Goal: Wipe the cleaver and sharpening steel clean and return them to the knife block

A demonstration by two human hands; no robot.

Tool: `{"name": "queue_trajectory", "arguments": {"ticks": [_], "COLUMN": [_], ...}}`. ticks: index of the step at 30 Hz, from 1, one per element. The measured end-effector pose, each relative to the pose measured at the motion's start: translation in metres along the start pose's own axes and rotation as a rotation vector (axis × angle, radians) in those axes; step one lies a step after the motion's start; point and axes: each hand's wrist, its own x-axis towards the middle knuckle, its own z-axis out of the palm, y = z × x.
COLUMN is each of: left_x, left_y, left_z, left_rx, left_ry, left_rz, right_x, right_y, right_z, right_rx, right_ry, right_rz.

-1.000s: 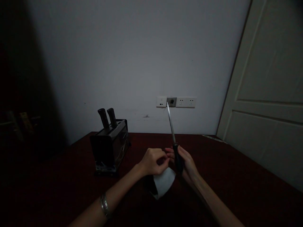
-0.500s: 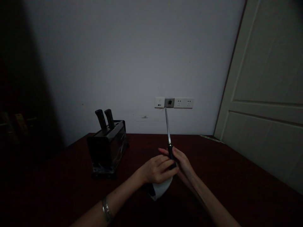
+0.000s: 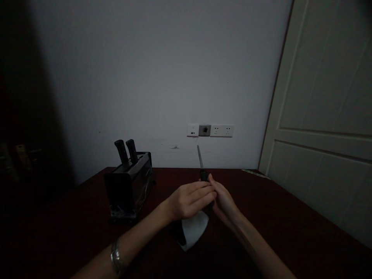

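A honing steel (image 3: 200, 158) with a slim metal rod and black handle points up and away from me, toward the wall. My right hand (image 3: 226, 199) is closed around its handle from the right. Over the handle from the left lies my left hand (image 3: 188, 199), its fingers bent and touching my right hand. A white cloth (image 3: 196, 228) with a dark part hangs below my left palm, gripped there. Most of the handle is hidden by the fingers. On my left wrist is a silver bracelet (image 3: 116, 257).
A black knife block (image 3: 128, 186) stands on the left of the dark red table (image 3: 261, 217), two black-handled knives (image 3: 126, 151) in it. Behind are a pale wall with sockets (image 3: 221, 131) and a white door (image 3: 325, 147) at right. A thin strip (image 3: 255, 173) lies at the back edge.
The honing steel has tipped so its rod looks shorter and lower. My left hand has moved up the handle, covering more of it. The view has shifted slightly.
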Motion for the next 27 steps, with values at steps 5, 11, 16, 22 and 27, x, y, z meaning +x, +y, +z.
{"name": "queue_trajectory", "arguments": {"ticks": [5, 11, 16, 22, 27], "left_x": [0.042, 0.076, 0.093, 0.103, 0.107], "left_y": [-0.022, -0.048, -0.057, -0.053, -0.050], "left_z": [-0.039, -0.073, -0.088, -0.100, -0.109], "left_rx": [-0.052, -0.310, -0.562, -0.703, -0.766], "left_ry": [0.190, 0.307, 0.273, 0.222, 0.161], "left_rz": [-0.341, -0.694, -0.781, -0.812, -0.782], "right_x": [-0.008, -0.015, -0.009, -0.004, -0.001], "right_y": [-0.061, -0.117, -0.134, -0.135, -0.130], "right_z": [0.011, 0.040, 0.066, 0.084, 0.095], "right_rx": [-0.449, -0.714, -0.952, -1.000, -0.939], "right_ry": [-0.106, 0.030, -0.035, -0.251, -0.272], "right_rz": [0.139, -0.378, -0.572, -0.425, -0.451]}}
